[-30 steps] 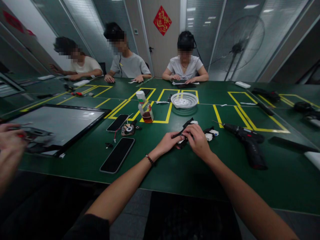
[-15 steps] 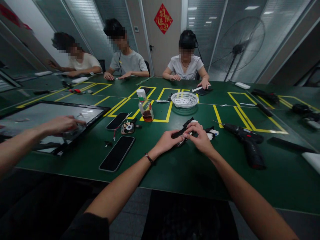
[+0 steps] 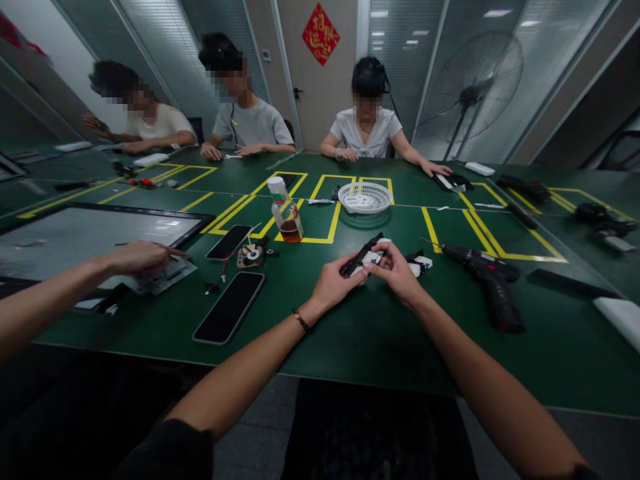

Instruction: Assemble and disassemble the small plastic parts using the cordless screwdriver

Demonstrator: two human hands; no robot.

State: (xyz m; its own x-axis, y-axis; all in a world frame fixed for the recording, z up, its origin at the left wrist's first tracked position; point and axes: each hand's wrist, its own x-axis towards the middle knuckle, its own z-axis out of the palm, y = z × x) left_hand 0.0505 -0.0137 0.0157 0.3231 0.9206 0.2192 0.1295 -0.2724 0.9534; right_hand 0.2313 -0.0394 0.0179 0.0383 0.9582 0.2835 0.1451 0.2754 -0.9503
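Note:
A small black-and-white part (image 3: pixel 367 257), with a spot of blue on it, is held just above the green table; its exact kind I cannot make out. My left hand (image 3: pixel 333 283) closes round its left side. The fingers of my right hand (image 3: pixel 397 270) pinch its right side, thumb close to my left thumb. Just beyond the right hand lies another black-and-white piece (image 3: pixel 419 263), partly hidden. To the right a black cordless drill (image 3: pixel 483 273) rests on its side, its thin bit pointing left.
Left of my hands lie a phone (image 3: pixel 230 307), a smaller dark phone (image 3: pixel 230 241) and a small wired motor-like part (image 3: pixel 250 255). Beyond stand a bottle (image 3: pixel 287 213) and a white basket (image 3: pixel 365 200). A co-worker's hand (image 3: pixel 143 257) reaches over a large panel (image 3: pixel 115 223) at left.
The part in my hands has turned, showing more white and blue. The person opposite has slid a dark object to the right. The neighbour's hand at left has moved a clear bag nearer.

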